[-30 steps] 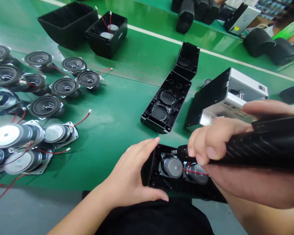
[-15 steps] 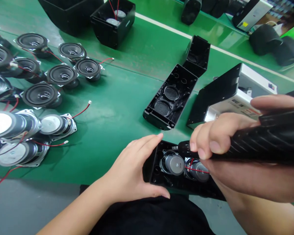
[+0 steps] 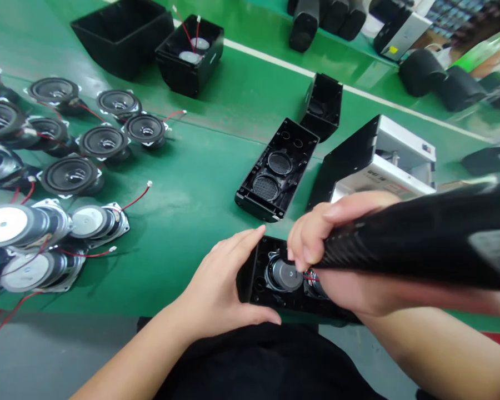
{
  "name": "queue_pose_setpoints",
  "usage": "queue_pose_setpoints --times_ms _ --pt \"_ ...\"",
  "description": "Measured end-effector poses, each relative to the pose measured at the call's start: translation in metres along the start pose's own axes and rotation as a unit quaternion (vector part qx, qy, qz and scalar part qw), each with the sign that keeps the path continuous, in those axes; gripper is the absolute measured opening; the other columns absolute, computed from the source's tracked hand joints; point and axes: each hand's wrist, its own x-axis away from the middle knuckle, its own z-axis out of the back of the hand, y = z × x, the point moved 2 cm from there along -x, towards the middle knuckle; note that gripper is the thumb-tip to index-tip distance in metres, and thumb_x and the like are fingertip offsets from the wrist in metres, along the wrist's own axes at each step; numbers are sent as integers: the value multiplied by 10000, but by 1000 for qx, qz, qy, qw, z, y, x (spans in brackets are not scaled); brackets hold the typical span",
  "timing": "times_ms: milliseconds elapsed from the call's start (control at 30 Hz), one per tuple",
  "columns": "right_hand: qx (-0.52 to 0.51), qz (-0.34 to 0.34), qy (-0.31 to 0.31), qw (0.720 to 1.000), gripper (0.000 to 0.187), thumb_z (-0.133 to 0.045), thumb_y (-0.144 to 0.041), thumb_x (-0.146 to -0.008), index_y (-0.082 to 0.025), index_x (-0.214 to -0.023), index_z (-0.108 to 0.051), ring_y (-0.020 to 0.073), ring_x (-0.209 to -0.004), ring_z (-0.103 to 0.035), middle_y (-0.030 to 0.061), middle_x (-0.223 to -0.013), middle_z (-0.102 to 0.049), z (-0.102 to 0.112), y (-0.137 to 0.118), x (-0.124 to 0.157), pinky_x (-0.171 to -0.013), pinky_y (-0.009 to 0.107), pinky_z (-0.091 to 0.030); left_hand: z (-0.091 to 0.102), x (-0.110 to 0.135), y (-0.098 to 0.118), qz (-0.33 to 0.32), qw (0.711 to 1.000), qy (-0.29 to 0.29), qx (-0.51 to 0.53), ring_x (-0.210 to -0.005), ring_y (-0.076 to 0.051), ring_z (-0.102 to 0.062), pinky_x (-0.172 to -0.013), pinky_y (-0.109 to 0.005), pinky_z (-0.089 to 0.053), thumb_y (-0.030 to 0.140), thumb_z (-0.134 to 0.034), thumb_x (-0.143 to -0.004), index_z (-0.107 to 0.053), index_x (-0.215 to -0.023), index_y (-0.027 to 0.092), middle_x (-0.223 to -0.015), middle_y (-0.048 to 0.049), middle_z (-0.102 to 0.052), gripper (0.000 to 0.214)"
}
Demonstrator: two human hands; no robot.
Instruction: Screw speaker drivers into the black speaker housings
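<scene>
My left hand (image 3: 216,283) is spread around the left end of a black speaker housing (image 3: 291,304), fingers along the far side and thumb on the near side, steadying it at the table's front edge. Inside it lies a speaker driver (image 3: 286,276), magnet up. A second driver (image 3: 313,286) with a red wire is partly covered. Wrapped around a black electric screwdriver (image 3: 400,239), my right hand (image 3: 354,291) is over the housing. The tool's tip points down by the first driver's far rim, hidden behind my fingers.
Several loose speaker drivers (image 3: 104,141) with red wires stand at left. Beyond the hands lie an open housing with two grilles (image 3: 294,150) and a smaller black box (image 3: 323,108). A silver-and-black machine (image 3: 354,150) stands at right. Black housings (image 3: 125,41) are at the back.
The screwdriver and my right hand have shifted left, and the tool's rear has swung nearer the camera. The view has tilted slightly. My left hand keeps its place on the housing.
</scene>
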Motion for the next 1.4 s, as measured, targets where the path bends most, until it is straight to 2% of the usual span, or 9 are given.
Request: queue_pose_setpoints --times_ms 100,267,533,667,700,833,933,1000,1400 --pt "-69 45 18 996 665 -750 -861 -818 -250 -1070 -814 187 -464 -601 -3 -624 -669 -1 15 5 -449 334 -489 0 3 -2 11 1000 2 -10 -1524 -415 -559 -1214 -606 -529 829 -853 -744 -215 -1749 393 -1704 -147 -516 1267" --pt "-109 87 -11 990 709 -699 -887 -839 -265 -1177 -724 138 -454 -559 -28 -656 -648 0 38 6 -446 273 -468 0 4 -10 21 999 15 -26 -1477 -428 -611 -1173 -622 -570 806 -834 -790 -285 -1738 367 -1663 -166 -561 1180" --pt "-108 75 -49 990 627 -776 -762 -885 -242 -1217 -664 142 -531 -577 -21 -717 -637 1 32 4 -515 283 -492 1 5 -14 -20 994 56 -87 -1386 -410 -696 -1091 -553 -643 852 -754 -828 -321 -1726 369 -1590 -146 -646 1108" --pt "-105 122 37 986 695 -601 -887 -912 -295 -1266 -682 149 -491 -565 -43 -700 -656 25 -27 -3 -488 305 -507 2 1 -14 -29 990 49 -127 -1339 -406 -728 -1056 -535 -660 926 -690 -806 -326 -1728 329 -1568 -159 -667 1157" --pt "-79 146 115 979 705 -533 -899 -935 -272 -1207 -709 174 -489 -589 -32 -662 -658 39 -46 -5 -500 346 -543 2 0 -14 -28 989 45 -136 -1336 -404 -730 -1050 -536 -662 929 -687 -806 -322 -1730 324 -1566 -157 -671 1164" --pt "57 200 263 942 691 -672 -894 -841 -238 -1060 -701 160 -433 -563 -54 -574 -640 95 -88 -20 -391 297 -456 5 -2 -14 -21 987 40 -152 -1341 -395 -729 -1036 -530 -667 916 -705 -802 -329 -1728 312 -1565 -146 -674 1168" --pt "96 239 314 914 779 -610 -998 -756 -245 -954 -631 160 -337 -475 -80 -489 -560 122 -78 -34 -287 297 -326 6 -1 -14 -18 987 39 -156 -1329 -393 -737 -1035 -521 -666 912 -706 -803 -339 -1724 298 -1557 -151 -680 1166" --pt "102 242 316 912 794 -549 -1026 -762 -257 -954 -602 157 -309 -445 -93 -476 -534 128 -66 -40 -274 295 -296 6 0 -13 -15 987 38 -156 -1320 -389 -743 -1035 -513 -666 916 -694 -809 -346 -1722 293 -1548 -154 -687 1159" --pt "106 182 303 929 790 -556 -1041 -742 -271 -918 -580 152 -346 -492 -86 -503 -539 119 -63 -40 -310 299 -366 8 1 -9 13 992 29 -121 -1330 -405 -733 -1064 -518 -652 905 -747 -770 -354 -1724 330 -1548 -161 -684 1181"
